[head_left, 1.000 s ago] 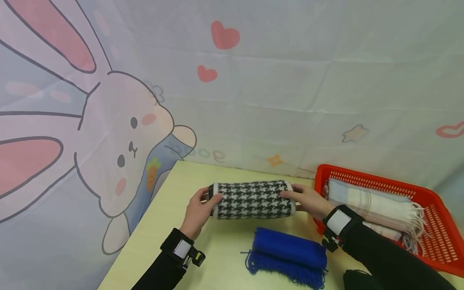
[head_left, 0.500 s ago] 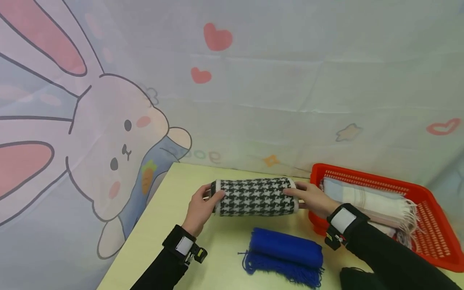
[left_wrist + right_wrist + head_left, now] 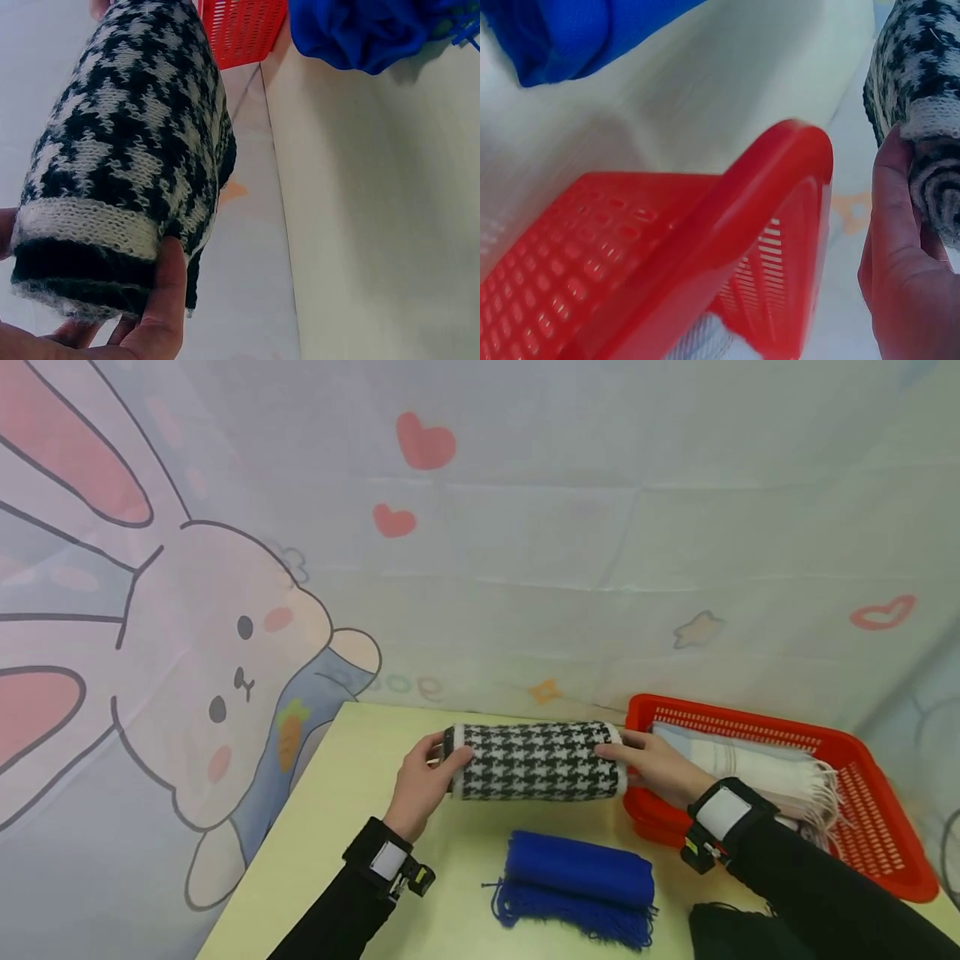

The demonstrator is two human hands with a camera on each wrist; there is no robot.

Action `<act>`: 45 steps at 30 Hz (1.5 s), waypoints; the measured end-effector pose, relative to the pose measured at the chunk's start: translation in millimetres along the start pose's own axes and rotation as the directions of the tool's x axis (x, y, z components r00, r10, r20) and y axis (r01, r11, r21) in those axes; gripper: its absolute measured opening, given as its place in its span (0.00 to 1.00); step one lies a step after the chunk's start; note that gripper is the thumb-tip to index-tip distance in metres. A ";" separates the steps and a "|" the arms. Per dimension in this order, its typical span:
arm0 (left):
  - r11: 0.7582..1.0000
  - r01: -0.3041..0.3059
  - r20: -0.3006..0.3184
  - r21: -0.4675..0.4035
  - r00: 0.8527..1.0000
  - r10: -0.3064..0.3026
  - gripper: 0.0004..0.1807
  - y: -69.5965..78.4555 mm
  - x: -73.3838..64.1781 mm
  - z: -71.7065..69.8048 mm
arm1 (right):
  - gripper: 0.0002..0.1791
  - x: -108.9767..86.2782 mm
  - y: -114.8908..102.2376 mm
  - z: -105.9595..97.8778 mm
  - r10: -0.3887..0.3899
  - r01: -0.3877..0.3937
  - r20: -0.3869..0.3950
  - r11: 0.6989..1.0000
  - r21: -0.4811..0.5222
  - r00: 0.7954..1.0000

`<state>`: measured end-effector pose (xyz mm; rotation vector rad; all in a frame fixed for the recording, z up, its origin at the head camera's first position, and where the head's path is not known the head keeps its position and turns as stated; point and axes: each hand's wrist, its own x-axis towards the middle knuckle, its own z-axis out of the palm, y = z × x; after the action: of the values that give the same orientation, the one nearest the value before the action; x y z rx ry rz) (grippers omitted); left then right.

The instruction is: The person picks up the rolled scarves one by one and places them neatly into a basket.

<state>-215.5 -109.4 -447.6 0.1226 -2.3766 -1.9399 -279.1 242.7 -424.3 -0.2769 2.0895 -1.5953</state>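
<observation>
A rolled black-and-white houndstooth knit scarf is held sideways above the table by both hands. The left hand grips its left end, thumb on the near face; in the left wrist view the thumb presses the white-and-black border. At the other end the right hand pinches the roll, with its spiral layers showing in the right wrist view. On the table below lies a folded blue fringed scarf, touched by neither hand.
At the right stands a red perforated basket, close by the right hand, holding folded pale fringed scarves. Dark cloth lies at the front right, partly under the right sleeve. A printed curtain hangs behind the table.
The head view has swung to the right, so the basket and blue scarf sit further left. Both hands keep their hold on the rolled houndstooth scarf, which has shifted slightly toward the basket.
</observation>
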 end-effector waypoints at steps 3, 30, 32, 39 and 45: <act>1.000 -0.018 0.014 0.001 1.000 0.018 0.35 3.2 0.2 3.2 | 0.48 -2.6 -0.5 -4.1 0.008 -0.008 0.003 1.000 0.025 1.000; 0.998 -0.052 0.134 0.019 0.990 0.049 0.37 34.6 18.4 56.5 | 0.45 -45.1 8.6 -57.3 0.021 -0.019 -0.080 0.999 0.034 0.997; 0.999 -0.051 0.141 0.013 0.989 0.049 0.38 35.7 20.0 61.4 | 0.45 -47.6 10.6 -62.5 0.020 -0.018 -0.079 0.999 0.030 0.997; 0.998 -0.058 0.150 0.017 0.987 0.054 0.37 41.5 23.8 78.4 | 0.46 -57.4 15.5 -76.0 0.030 -0.028 -0.094 0.999 0.017 0.995; 0.997 -0.066 0.155 0.031 0.986 0.061 0.36 49.0 24.5 94.4 | 0.45 -68.0 20.9 -86.5 0.032 -0.034 -0.125 0.999 -0.013 0.992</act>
<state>-250.6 -10.3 -418.4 -0.1045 -2.4772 -1.9452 -260.9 352.2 -409.7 -0.1510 2.1888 -1.6152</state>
